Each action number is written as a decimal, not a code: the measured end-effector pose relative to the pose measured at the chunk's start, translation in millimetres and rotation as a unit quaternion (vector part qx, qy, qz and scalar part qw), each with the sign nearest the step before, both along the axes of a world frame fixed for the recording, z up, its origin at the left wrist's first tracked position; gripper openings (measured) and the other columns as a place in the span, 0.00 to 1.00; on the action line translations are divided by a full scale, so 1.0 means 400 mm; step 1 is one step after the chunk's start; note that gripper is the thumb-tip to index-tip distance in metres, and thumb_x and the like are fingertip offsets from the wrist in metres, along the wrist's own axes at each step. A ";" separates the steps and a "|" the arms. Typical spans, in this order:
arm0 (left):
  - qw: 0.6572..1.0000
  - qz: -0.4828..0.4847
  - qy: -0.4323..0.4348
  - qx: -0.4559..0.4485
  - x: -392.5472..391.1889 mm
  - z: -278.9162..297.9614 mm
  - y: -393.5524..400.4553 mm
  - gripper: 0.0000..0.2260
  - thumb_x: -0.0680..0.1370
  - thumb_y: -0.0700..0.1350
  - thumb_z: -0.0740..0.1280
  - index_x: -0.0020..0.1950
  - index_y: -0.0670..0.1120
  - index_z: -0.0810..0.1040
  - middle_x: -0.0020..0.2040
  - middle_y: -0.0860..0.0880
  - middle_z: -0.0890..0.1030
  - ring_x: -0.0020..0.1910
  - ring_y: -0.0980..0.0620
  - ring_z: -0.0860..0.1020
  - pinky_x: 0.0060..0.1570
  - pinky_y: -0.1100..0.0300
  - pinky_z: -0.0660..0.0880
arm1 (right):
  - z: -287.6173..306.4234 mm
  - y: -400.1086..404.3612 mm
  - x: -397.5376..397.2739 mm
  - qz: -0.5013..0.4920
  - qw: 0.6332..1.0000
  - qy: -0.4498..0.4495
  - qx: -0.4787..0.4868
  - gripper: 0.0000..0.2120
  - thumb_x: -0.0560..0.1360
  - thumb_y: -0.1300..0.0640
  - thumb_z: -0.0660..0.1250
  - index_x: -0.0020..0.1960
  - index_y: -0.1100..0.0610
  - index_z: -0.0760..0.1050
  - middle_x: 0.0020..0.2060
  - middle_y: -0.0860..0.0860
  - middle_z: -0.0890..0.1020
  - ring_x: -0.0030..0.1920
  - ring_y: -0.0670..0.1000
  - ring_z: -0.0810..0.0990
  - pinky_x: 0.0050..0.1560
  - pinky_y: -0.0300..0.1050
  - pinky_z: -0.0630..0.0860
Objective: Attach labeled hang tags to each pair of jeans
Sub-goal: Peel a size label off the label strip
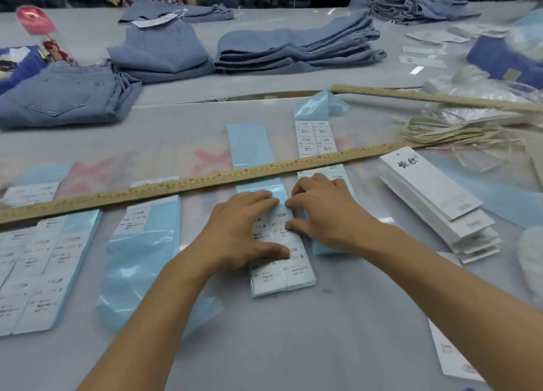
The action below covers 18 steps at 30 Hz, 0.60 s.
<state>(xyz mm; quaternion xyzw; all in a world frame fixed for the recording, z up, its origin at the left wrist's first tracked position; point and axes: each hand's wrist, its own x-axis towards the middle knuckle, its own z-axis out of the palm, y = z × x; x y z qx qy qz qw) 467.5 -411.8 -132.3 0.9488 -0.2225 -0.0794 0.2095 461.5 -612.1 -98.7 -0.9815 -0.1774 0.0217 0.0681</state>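
A label sheet strip [283, 268] of white printed stickers on pale blue backing lies on the table in front of me. My left hand [239, 232] rests on its left side, fingers laid flat, thumb on the stickers. My right hand [318, 207] sits at the strip's upper right, its fingertips curled at a sticker's edge. A stack of white hang tags [435, 196] lies fanned to the right. Folded jeans [67, 93] lie at the left, and more stacks of jeans [296, 48] sit further back.
A long wooden ruler [182, 185] crosses the table over the blue strips. More label sheets [32, 270] lie at the left, another sheet [316, 137] behind the ruler. A bundle of cream strings [446, 132] and a second stick [435, 98] lie at the right. People stand beyond the table.
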 end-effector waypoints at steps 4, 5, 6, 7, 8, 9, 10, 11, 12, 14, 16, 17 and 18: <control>1.000 0.000 -0.005 0.009 0.005 -0.002 -0.002 0.46 0.65 0.73 0.72 0.80 0.58 0.62 0.80 0.61 0.59 0.78 0.57 0.56 0.77 0.54 0.54 | 0.006 0.000 0.001 -0.005 1.000 -0.004 0.009 0.17 0.77 0.42 0.68 0.63 0.47 0.79 0.60 0.45 0.75 0.64 0.51 0.68 0.62 0.54 0.63; 1.000 0.001 -0.003 0.013 0.005 -0.002 -0.002 0.46 0.65 0.73 0.72 0.80 0.59 0.62 0.80 0.61 0.59 0.78 0.57 0.56 0.77 0.54 0.54 | 0.007 0.001 0.001 -0.002 1.000 -0.009 0.006 0.17 0.77 0.43 0.68 0.63 0.46 0.79 0.60 0.45 0.75 0.64 0.51 0.68 0.62 0.54 0.63; 1.000 0.002 -0.001 0.016 0.005 0.000 -0.002 0.47 0.65 0.73 0.71 0.80 0.59 0.62 0.80 0.61 0.59 0.78 0.57 0.56 0.77 0.54 0.54 | 0.008 0.002 0.000 0.003 1.000 -0.017 0.003 0.16 0.77 0.43 0.68 0.63 0.46 0.79 0.60 0.45 0.76 0.63 0.51 0.69 0.61 0.54 0.63; 1.000 0.003 -0.001 0.018 0.005 0.001 -0.003 0.47 0.65 0.73 0.71 0.80 0.58 0.62 0.80 0.61 0.59 0.78 0.56 0.56 0.76 0.54 0.54 | 0.007 0.004 -0.001 0.007 1.000 -0.027 0.001 0.15 0.77 0.44 0.68 0.62 0.46 0.79 0.60 0.45 0.76 0.63 0.51 0.69 0.61 0.54 0.63; 1.000 0.004 -0.003 0.020 0.005 0.002 -0.004 0.47 0.65 0.73 0.71 0.80 0.58 0.62 0.80 0.60 0.59 0.78 0.56 0.56 0.76 0.54 0.54 | 0.006 0.006 -0.002 0.009 0.999 -0.036 0.000 0.14 0.77 0.44 0.68 0.62 0.46 0.79 0.60 0.45 0.77 0.63 0.52 0.69 0.61 0.54 0.63; 1.000 0.004 -0.005 0.022 0.005 0.003 -0.005 0.47 0.65 0.74 0.71 0.80 0.58 0.62 0.80 0.60 0.59 0.78 0.56 0.56 0.75 0.54 0.54 | 0.005 0.008 -0.003 0.009 0.999 -0.039 -0.002 0.15 0.78 0.44 0.68 0.62 0.46 0.79 0.61 0.45 0.77 0.63 0.52 0.70 0.61 0.54 0.64; 1.000 0.003 -0.006 0.024 0.004 0.003 -0.006 0.47 0.65 0.74 0.71 0.79 0.58 0.63 0.80 0.60 0.60 0.78 0.56 0.57 0.74 0.54 0.55 | 0.003 0.010 -0.004 0.004 0.999 -0.036 -0.003 0.15 0.78 0.44 0.67 0.63 0.46 0.79 0.61 0.46 0.77 0.63 0.52 0.70 0.62 0.54 0.64; 1.000 0.004 -0.008 0.025 0.004 0.004 -0.007 0.47 0.65 0.74 0.71 0.79 0.58 0.63 0.80 0.61 0.60 0.77 0.56 0.57 0.74 0.54 0.55 | 0.001 0.011 -0.003 -0.001 1.000 -0.031 -0.004 0.16 0.78 0.44 0.67 0.63 0.47 0.79 0.61 0.46 0.76 0.64 0.52 0.70 0.62 0.55 0.65; 1.000 0.006 -0.009 0.024 0.003 0.005 -0.007 0.46 0.64 0.74 0.71 0.79 0.58 0.64 0.79 0.61 0.61 0.77 0.56 0.57 0.73 0.54 0.56 | -0.002 0.013 -0.002 -0.004 1.000 -0.026 -0.006 0.16 0.78 0.44 0.67 0.63 0.48 0.79 0.61 0.47 0.76 0.64 0.53 0.70 0.62 0.55 0.65; 1.000 0.010 -0.012 0.022 0.002 0.006 -0.009 0.46 0.64 0.74 0.71 0.78 0.58 0.65 0.79 0.61 0.62 0.77 0.56 0.58 0.72 0.53 0.57 | -0.005 0.014 -0.001 -0.007 1.000 -0.026 -0.008 0.16 0.78 0.44 0.67 0.63 0.48 0.79 0.61 0.48 0.77 0.64 0.53 0.70 0.62 0.55 0.66; 1.000 0.012 -0.012 0.024 0.001 0.007 -0.011 0.45 0.64 0.74 0.71 0.78 0.58 0.66 0.79 0.61 0.62 0.77 0.55 0.58 0.72 0.53 0.57 | -0.005 0.013 -0.003 -0.005 0.999 -0.037 -0.001 0.16 0.78 0.44 0.68 0.62 0.48 0.79 0.60 0.47 0.77 0.64 0.53 0.71 0.62 0.55 0.66; 1.000 0.012 -0.011 0.025 0.000 0.007 -0.011 0.46 0.64 0.75 0.70 0.78 0.58 0.65 0.79 0.61 0.62 0.77 0.55 0.58 0.72 0.53 0.57 | -0.003 0.013 -0.004 -0.004 0.999 -0.045 0.005 0.15 0.77 0.44 0.68 0.62 0.48 0.80 0.60 0.47 0.78 0.63 0.53 0.72 0.62 0.56 0.66; 1.000 0.012 -0.008 0.026 0.000 0.008 -0.012 0.46 0.64 0.75 0.70 0.78 0.58 0.65 0.79 0.61 0.62 0.77 0.56 0.58 0.72 0.53 0.57 | 0.000 0.011 -0.006 -0.003 0.998 -0.054 0.010 0.14 0.77 0.45 0.69 0.61 0.48 0.80 0.59 0.47 0.79 0.63 0.53 0.72 0.62 0.56 0.67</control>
